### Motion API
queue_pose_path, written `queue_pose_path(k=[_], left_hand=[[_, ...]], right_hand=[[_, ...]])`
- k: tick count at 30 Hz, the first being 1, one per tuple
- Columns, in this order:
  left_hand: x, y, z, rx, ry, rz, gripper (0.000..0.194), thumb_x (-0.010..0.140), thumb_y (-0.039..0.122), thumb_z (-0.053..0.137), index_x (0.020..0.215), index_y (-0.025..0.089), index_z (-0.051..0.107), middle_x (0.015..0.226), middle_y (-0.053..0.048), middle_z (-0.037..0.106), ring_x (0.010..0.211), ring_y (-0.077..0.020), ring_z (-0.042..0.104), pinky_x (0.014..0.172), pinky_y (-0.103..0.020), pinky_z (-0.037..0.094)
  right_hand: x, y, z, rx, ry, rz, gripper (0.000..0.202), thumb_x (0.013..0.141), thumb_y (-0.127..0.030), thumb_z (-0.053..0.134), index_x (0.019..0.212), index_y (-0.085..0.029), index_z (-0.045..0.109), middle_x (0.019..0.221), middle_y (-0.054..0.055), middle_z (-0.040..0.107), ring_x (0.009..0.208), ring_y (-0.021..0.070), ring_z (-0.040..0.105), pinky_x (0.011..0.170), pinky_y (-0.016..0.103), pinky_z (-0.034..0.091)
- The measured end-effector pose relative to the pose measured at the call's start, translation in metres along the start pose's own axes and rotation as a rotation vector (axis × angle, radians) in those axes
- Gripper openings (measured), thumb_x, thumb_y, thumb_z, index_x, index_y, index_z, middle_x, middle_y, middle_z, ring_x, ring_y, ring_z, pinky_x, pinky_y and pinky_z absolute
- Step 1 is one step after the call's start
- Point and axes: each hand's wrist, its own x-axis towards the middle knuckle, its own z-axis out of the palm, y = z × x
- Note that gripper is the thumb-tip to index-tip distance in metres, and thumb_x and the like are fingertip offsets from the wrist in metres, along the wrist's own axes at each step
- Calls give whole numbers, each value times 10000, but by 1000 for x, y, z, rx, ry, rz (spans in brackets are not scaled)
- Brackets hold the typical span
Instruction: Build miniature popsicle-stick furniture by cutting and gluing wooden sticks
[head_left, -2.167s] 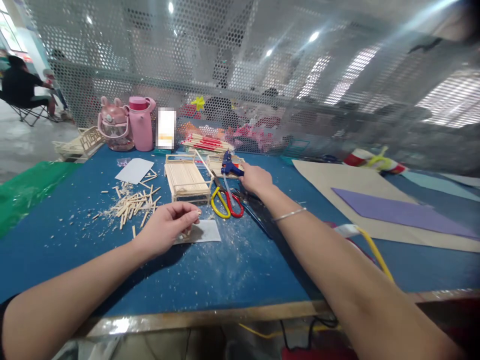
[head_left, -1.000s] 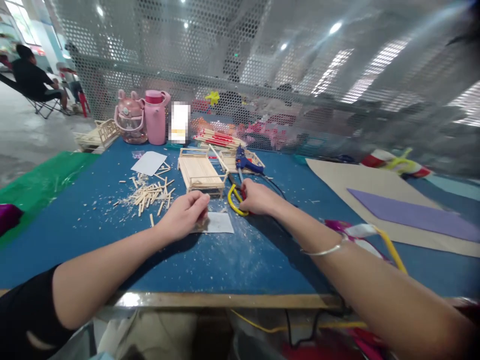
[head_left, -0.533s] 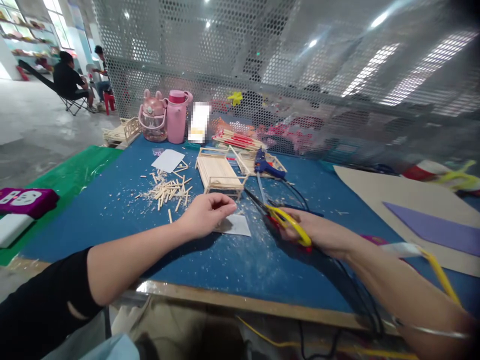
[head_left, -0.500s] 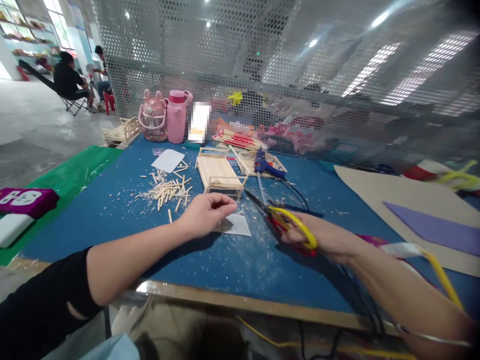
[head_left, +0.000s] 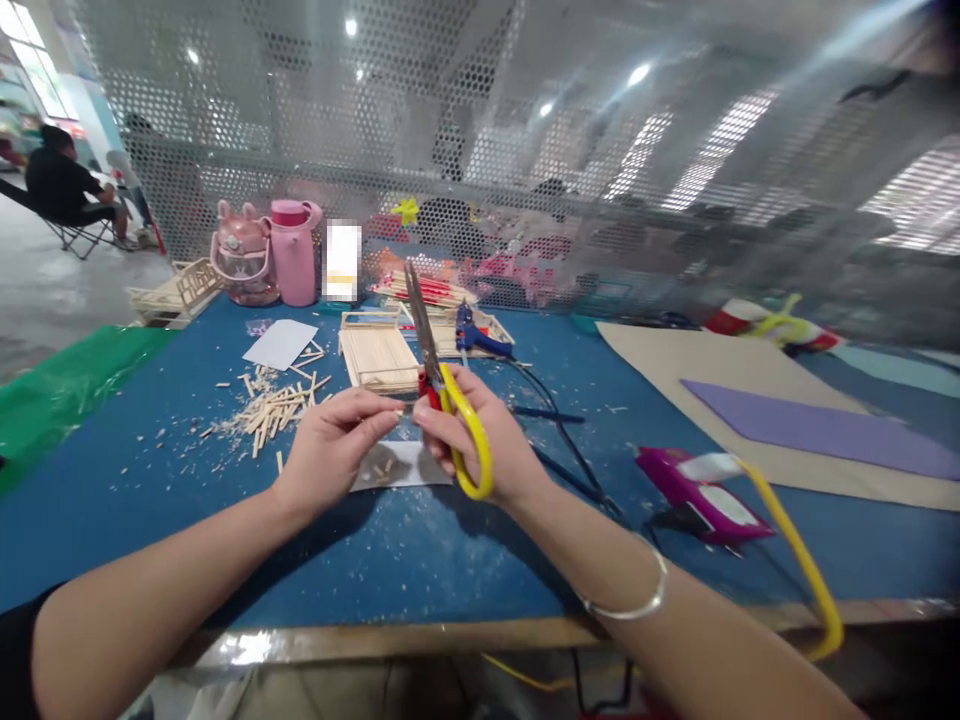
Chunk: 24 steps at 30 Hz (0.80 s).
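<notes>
My right hand (head_left: 487, 435) grips a pair of scissors (head_left: 425, 335) with yellow and red handles, blades pointing up. Close to it, the thumb and fingers of my left hand (head_left: 326, 445) pinch a tiny pale piece of wooden stick (head_left: 400, 412). Below both hands lies a white paper strip (head_left: 420, 468) with a few small stick bits on it. Just behind them stands a small bed-like frame of wooden sticks (head_left: 375, 358), partly hidden by the hands. A pile of cut sticks (head_left: 277, 405) lies to the left among wood crumbs.
A blue glue gun (head_left: 484, 338) with its cord lies behind my right hand. Pink bottles (head_left: 294, 255) stand at the back left. A purple power strip (head_left: 701, 495) with a yellow cable is at right, near a purple sheet (head_left: 817, 425). A mesh panel (head_left: 360, 120) rises behind.
My right hand has brought the scissors in toward my left hand and turned the blades upward. My left hand keeps its pinch. The view has swung to the right.
</notes>
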Motion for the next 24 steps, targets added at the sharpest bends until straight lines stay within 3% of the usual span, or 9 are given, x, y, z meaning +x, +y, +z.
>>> queue_pose_path(k=[4,10,12,15,17,20,24], left_hand=[[-4,-2,0,174,-17,186,147,766,158,644,821,252,743,737,-14,688,692,-131,609,659,-264,498],[-8,-2,0,299,-88,296,187,800,149,618,904,253,733,746,-10,677,687,-109,598,628,-215,492],[-6,0,-1,299,-93,261,190,792,167,624,937,242,720,834,-24,682,707,-110,594,637,-216,493],[-2,5,-5,286,-13,120,213,799,165,565,963,209,694,941,-45,668,735,-116,586,633,-220,481],[0,8,-8,313,25,41,210,792,133,500,848,182,696,759,-17,653,634,-105,554,572,-208,446],[0,10,-8,369,-34,-45,222,775,131,461,710,167,670,516,35,535,475,-87,458,465,-196,366],[-6,8,-1,311,-136,-98,226,829,220,478,901,163,685,591,22,599,521,-93,527,501,-198,421]], right_hand=[[1,12,3,102,-8,22,435,664,-345,722,956,-218,425,629,-96,516,352,17,411,273,123,311],[-7,13,1,159,3,50,467,629,-282,747,959,-217,424,614,-100,546,348,23,429,276,126,324],[-8,14,1,172,27,40,481,615,-278,757,964,-218,431,628,-99,553,347,18,422,279,125,334],[-7,15,-1,186,67,39,500,600,-268,767,982,-222,448,657,-90,563,356,12,420,284,121,330],[-6,16,-3,191,85,45,519,587,-256,775,994,-226,455,671,-83,568,365,12,425,285,118,320],[-6,18,-4,186,87,27,533,578,-257,777,998,-228,451,671,-83,574,363,16,429,284,123,320],[-6,18,-4,199,85,11,526,581,-266,773,995,-230,451,647,-93,572,350,19,418,282,128,316]])
